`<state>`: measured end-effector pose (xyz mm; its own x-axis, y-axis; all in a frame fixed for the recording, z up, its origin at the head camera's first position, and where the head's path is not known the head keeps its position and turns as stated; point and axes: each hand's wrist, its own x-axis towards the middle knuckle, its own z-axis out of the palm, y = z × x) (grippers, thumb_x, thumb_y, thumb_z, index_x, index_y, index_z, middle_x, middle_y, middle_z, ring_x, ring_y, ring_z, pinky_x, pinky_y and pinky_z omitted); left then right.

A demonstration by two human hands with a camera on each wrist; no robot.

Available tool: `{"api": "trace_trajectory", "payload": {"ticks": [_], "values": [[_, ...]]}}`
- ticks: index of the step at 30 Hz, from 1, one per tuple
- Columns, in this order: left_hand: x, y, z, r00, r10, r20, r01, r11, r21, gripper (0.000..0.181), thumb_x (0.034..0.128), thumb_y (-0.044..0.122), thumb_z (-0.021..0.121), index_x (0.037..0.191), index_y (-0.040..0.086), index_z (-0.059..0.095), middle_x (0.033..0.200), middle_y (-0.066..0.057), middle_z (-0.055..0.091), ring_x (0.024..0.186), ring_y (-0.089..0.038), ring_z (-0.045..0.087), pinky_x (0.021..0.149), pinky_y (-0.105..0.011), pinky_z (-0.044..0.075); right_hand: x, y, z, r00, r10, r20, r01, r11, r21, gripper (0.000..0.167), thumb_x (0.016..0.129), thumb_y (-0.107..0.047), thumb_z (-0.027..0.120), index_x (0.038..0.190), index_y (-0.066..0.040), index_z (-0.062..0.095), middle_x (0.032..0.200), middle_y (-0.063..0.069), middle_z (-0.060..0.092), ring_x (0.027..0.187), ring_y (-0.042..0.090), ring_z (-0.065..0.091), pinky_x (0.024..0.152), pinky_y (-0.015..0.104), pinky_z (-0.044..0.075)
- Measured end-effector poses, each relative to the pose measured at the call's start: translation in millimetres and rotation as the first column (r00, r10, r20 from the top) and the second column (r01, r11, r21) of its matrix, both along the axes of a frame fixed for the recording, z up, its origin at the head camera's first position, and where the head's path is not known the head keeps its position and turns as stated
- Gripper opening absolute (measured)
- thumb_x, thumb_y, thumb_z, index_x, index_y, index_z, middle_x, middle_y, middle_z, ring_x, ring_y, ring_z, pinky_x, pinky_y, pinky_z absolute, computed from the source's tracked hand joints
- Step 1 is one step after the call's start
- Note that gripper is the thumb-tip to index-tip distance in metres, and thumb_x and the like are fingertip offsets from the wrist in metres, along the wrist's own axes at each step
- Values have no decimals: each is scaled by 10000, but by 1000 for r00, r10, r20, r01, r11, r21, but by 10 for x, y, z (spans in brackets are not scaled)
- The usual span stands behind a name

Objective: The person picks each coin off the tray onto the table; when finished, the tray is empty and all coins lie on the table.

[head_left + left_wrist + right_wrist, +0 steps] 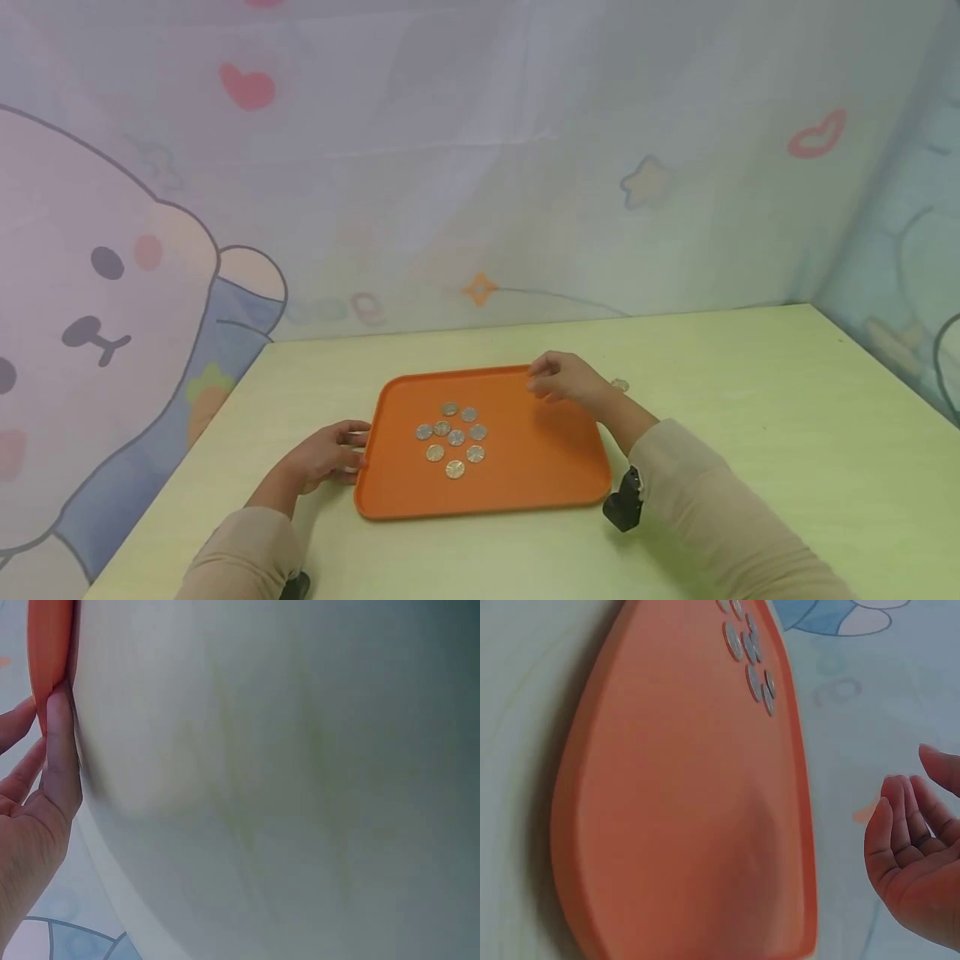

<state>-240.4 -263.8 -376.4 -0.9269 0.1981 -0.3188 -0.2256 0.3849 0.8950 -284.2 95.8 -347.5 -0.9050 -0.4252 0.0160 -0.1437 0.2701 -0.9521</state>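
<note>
Several silvery coins (456, 437) lie loosely grouped on the left half of an orange tray (540, 483); the right wrist view shows some coins (733, 641) too. My left hand (326, 456) is at the tray's left rim, its fairly straight fingers touching the edge, as the left wrist view shows with the hand (37, 817) against the rim. Over the tray's back right corner hovers my right hand (570, 382). In the right wrist view this hand (919, 855) has loosely bent fingers, the thumb apart and nothing visible between them.
Another coin (619, 385) lies on the pale yellow table (750, 433), just right of the right hand and outside the tray. A cloth backdrop (450, 192) with cartoon prints hangs behind the table. Dark devices (624, 500) sit at the wrists.
</note>
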Motion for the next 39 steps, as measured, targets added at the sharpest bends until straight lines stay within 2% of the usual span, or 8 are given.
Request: {"api": "trace_trajectory", "payload": {"ticks": [13,17,26,28,31,35,39], "values": [[-3,-1,-3,1000,11,0,-11,1000,-1,567,758,-87,522,1270,-70,280,1200,-242,367,790,-186,540,678,-363,490,39,-294,-114,1000,-13,-14,14,998,66,263,807,-85,558,1015,69,511,899,105,568,802,246,559,700,371,462],[7,-9,14,1000,13,-1,-13,1000,4,572,753,-90,519,1271,-70,277,1192,-237,365,776,-179,537,671,-358,492,36,-367,-147,1000,-21,-10,22,994,107,246,787,-101,583,985,40,542,863,71,585,759,209,559,669,324,460],[22,-46,32,1000,-22,-2,22,1000,14,595,756,-81,531,1281,-80,249,1194,-252,354,787,-178,533,684,-364,488,24,-495,-196,996,60,-67,-45,977,208,220,759,-83,584,956,13,577,821,31,585,687,164,544,638,266,442],[23,-57,30,1000,-13,-3,14,1000,11,593,756,-83,535,1281,-73,259,1188,-242,362,789,-183,533,687,-367,487,22,-535,-200,994,80,-74,-60,969,239,220,753,-84,586,954,6,582,796,25,581,677,162,542,633,264,440],[26,-66,27,1000,-6,-4,6,1000,1,592,755,-82,540,1281,-66,268,1185,-233,366,791,-189,533,690,-369,486,10,-598,-205,994,106,-34,-95,965,243,220,759,-61,578,962,23,571,776,31,578,680,165,549,621,267,448],[25,-71,23,1000,-7,-6,7,1000,-4,596,756,-77,542,1284,-61,267,1191,-235,362,794,-191,533,688,-367,486,-19,-677,-211,994,102,45,-110,968,227,217,760,-29,579,960,46,545,769,49,564,674,171,549,598,278,458],[22,-74,13,1000,-5,-2,5,1000,-1,596,758,-77,541,1287,-58,267,1201,-237,360,800,-186,534,690,-362,486,-45,-717,-217,993,95,74,-110,965,237,212,755,-18,584,955,40,540,767,51,550,641,160,512,576,275,446]]}}
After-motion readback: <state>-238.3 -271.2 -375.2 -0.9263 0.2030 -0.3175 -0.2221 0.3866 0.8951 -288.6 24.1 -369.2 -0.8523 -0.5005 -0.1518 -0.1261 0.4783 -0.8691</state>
